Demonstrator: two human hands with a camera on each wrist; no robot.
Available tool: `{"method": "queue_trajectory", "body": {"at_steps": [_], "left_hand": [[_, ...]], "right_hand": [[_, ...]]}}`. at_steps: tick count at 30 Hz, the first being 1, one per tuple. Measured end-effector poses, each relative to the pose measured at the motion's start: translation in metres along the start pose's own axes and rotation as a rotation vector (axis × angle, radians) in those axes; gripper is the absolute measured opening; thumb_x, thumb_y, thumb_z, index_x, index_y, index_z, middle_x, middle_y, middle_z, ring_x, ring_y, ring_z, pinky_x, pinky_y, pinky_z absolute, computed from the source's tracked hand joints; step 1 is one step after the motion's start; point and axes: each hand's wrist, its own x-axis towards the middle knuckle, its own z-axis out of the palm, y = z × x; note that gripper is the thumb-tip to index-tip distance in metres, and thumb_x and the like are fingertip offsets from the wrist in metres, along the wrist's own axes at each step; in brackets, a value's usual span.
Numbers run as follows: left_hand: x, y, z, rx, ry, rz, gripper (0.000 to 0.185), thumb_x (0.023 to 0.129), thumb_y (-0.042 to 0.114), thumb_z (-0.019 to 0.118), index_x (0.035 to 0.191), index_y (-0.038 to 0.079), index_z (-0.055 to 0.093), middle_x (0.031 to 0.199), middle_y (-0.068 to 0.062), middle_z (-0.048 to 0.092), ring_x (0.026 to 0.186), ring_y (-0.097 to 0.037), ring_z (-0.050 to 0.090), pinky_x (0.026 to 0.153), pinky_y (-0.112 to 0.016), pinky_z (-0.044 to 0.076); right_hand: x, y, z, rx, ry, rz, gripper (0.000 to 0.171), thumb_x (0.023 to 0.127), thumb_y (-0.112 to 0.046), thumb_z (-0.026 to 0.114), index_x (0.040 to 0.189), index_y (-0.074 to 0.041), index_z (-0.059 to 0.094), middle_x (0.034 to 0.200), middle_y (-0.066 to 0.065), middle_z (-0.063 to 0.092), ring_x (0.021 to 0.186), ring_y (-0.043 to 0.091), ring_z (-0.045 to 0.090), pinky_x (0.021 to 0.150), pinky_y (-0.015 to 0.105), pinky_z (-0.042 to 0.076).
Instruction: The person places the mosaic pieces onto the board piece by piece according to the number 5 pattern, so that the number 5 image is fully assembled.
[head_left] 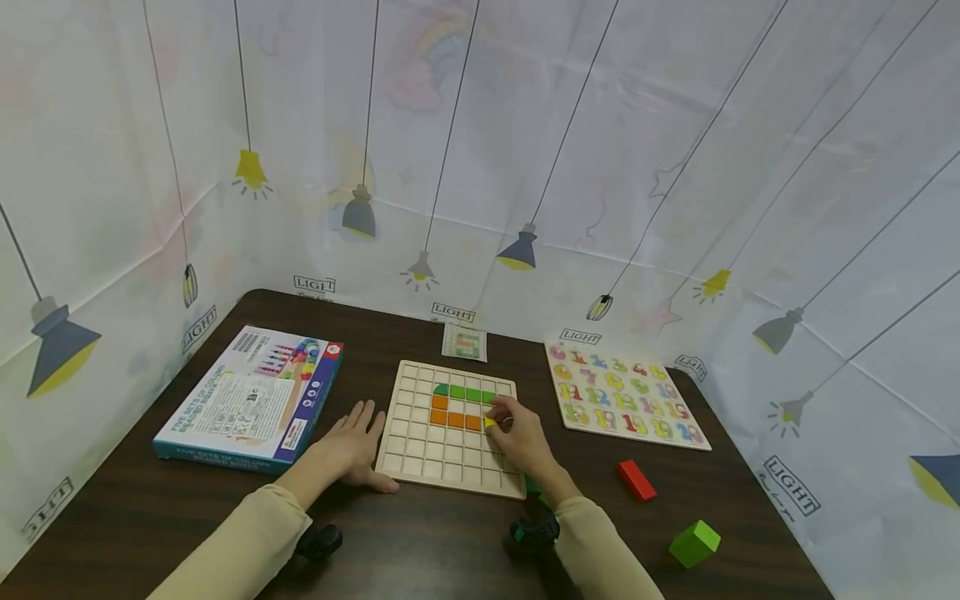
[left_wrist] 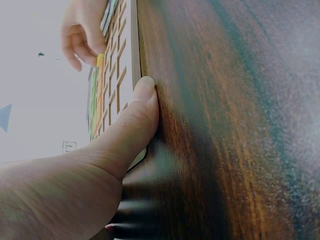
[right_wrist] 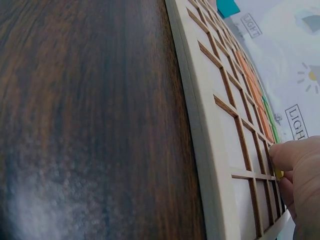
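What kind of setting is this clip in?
Probably a staged tabletop recording booth, not a lived-in room: a dark wooden table enclosed by a lamp-print sheet, with only children's puzzles out, a grid board and a number puzzle.

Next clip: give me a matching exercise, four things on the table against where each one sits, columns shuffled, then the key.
Things:
1. yellow piece
2. boxed game
3. number puzzle
4. green block

Places:
A. right of the grid board, flat near the backdrop
B. pinched in the right hand over the grid board
C. near the table's front right edge
D. left of the left hand

Pairs: 1-B, 2-D, 3-A, 4-C
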Motion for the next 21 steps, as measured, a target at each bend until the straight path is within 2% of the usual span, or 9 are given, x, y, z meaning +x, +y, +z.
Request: {"method": "queue_trajectory", "body": {"at_steps": [10, 21], "left_hand": [[-0.0001, 0.0003, -0.0014, 0.001, -0.026, -0.008, 0.113, 0.074, 0.063, 0.068, 0.147, -0.007, 0.018, 0.152, -0.029, 0.005, 0.14, -0.042, 0.004, 0.111, -0.051, 0.012], [-0.0007, 0.0002, -0.0013, 0.006, -0.006, -0.003, 0.114, 0.072, 0.064, 0.069, 0.146, -0.007, 0.02, 0.151, -0.031, 0.008, 0.14, -0.044, 0.006, 0.11, -0.053, 0.015]], "right_hand": [[-0.0002, -0.0001, 0.0007, -0.013, -0.013, 0.014, 0.038, 0.082, -0.001, 0.071, 0.119, -0.002, 0.058, 0.095, 0.008, 0.066, 0.086, 0.021, 0.063, 0.074, 0.036, 0.052], [-0.0008, -0.0027, -0.0031, 0.003, -0.024, 0.019, 0.032, 0.087, -0.003, 0.065, 0.119, -0.001, 0.059, 0.097, 0.006, 0.066, 0.089, 0.021, 0.063, 0.076, 0.036, 0.052]]}}
